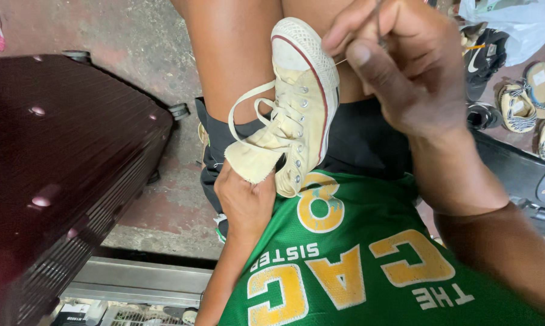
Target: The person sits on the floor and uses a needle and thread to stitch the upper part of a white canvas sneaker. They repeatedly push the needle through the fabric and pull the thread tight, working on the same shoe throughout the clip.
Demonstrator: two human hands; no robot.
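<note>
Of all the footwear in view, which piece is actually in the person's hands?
The cream canvas high-top sneaker with red sole stripe, propped on the lap; left hand grips its heel. The striped sandals and black shoe lie on the floor.

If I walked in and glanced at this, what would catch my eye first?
Probably the cream high-top sneaker in the middle, propped on a knee, its tongue held by the left hand. Above it the right hand pinches something thin near the toe. A dark red suitcase fills the left side.
</note>
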